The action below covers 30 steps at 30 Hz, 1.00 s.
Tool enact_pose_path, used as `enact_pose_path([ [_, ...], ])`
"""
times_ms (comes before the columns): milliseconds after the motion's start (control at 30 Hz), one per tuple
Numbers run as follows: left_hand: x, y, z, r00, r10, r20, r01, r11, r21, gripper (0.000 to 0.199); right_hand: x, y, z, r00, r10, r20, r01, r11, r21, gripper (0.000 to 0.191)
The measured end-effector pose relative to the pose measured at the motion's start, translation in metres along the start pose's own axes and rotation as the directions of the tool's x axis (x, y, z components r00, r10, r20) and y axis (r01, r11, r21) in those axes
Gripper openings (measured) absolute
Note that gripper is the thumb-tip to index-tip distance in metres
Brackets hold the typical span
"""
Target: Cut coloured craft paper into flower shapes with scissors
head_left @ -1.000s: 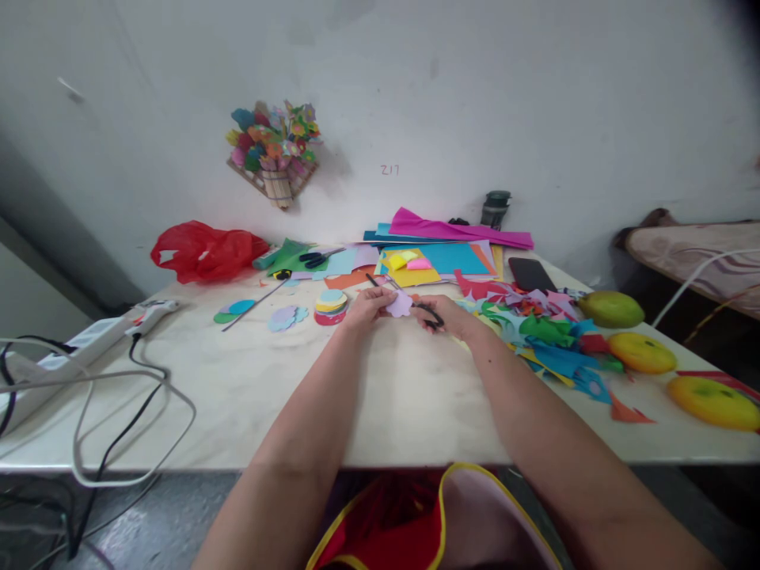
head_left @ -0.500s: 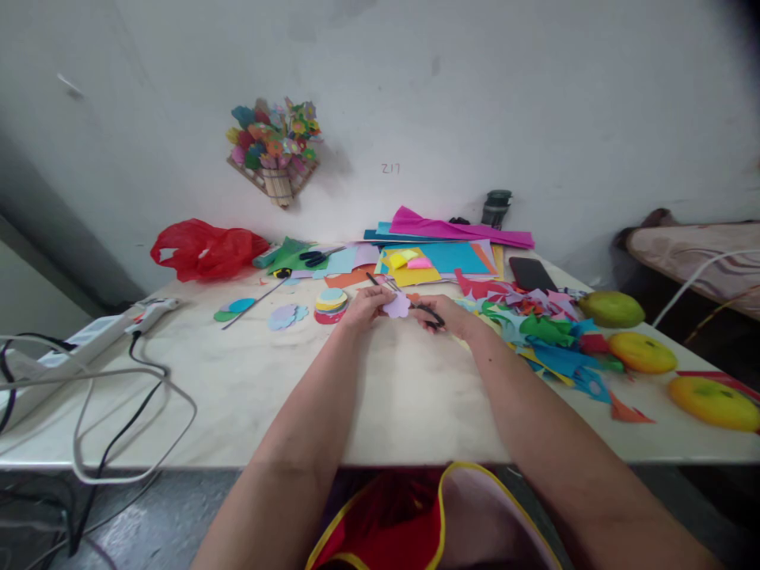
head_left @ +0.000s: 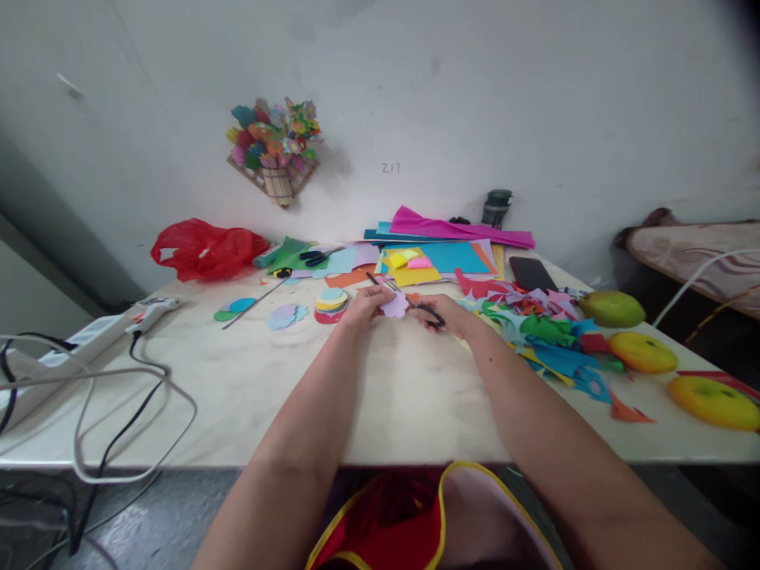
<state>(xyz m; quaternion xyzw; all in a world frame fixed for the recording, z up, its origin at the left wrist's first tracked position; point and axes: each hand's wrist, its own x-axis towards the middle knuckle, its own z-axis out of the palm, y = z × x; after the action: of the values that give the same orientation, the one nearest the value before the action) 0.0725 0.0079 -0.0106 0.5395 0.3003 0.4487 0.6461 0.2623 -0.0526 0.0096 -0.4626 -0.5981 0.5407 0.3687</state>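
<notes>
Near the middle of the table, my left hand point(head_left: 369, 306) pinches a lilac flower-shaped paper point(head_left: 395, 305). My right hand point(head_left: 442, 313) is closed on black-handled scissors point(head_left: 428, 313), just right of the paper. The blades lie partly behind the paper, so how far apart they stand is unclear. Left of my left hand are a stack of paper circles point(head_left: 331, 299) with a pale blue one on top, and scalloped lilac and blue papers point(head_left: 285, 317). Beyond my hands lie colored sheets point(head_left: 451, 257) with folded yellow and pink pieces.
Paper scraps point(head_left: 555, 348) cover the right side, beside a phone point(head_left: 533, 274) and yellow-green fruits point(head_left: 642, 352). A red plastic bag point(head_left: 207, 249) and another pair of scissors point(head_left: 317, 256) are at the back left. A power strip point(head_left: 77, 356) with cables runs along the left edge.
The lilac flower paper has shifted and turned slightly in my left hand. Both hands keep nearly the same place.
</notes>
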Motion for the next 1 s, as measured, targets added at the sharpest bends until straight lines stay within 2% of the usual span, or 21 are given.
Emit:
enact_pose_path([
  [133, 0.0001, -0.0001, 0.0000, 1.000, -0.003, 0.005, 0.003, 1.000, -0.030, 0.032, 0.0020, 0.0038, -0.0018, 1.000, -0.009, 0.004, 0.009, 1.000, -0.020, 0.041],
  [467, 0.0003, -0.0002, 0.0012, 1.000, -0.005, 0.004, 0.005, 0.998, -0.056, 0.037, 0.0039, 0.0067, -0.0027, 1.000, -0.028, -0.012, 0.027, 0.999, -0.037, 0.038],
  [1000, -0.0037, 0.0026, 0.0042, 1.000, -0.001, 0.013, 0.001, 1.000, -0.026, 0.035, -0.0018, -0.0026, 0.0024, 1.000, 0.014, -0.016, -0.014, 1.000, -0.003, 0.033],
])
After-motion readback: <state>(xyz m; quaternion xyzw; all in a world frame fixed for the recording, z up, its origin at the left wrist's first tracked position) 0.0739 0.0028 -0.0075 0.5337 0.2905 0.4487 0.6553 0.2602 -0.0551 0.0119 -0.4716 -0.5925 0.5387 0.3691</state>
